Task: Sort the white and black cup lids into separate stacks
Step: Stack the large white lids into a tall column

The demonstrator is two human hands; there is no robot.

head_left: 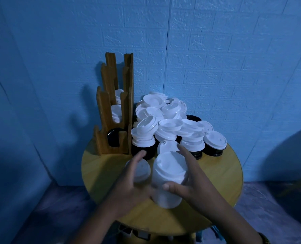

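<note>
Within the right grip point(188, 182), perhaps tilted: white lid stack point(167, 166).

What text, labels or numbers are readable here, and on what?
None readable. No print shows on the white lid stack, the black lids, the wooden rack, the table or the wall.
Any embossing on the lids is too blurred to read.

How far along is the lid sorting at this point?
Done: the wooden rack holds white lids in two upper slots, black lids in the lowest. In hand: the right hand grips a white stack, left hand open beside it. Left: most of it, a large mixed pile of white and black lids behind.
</note>
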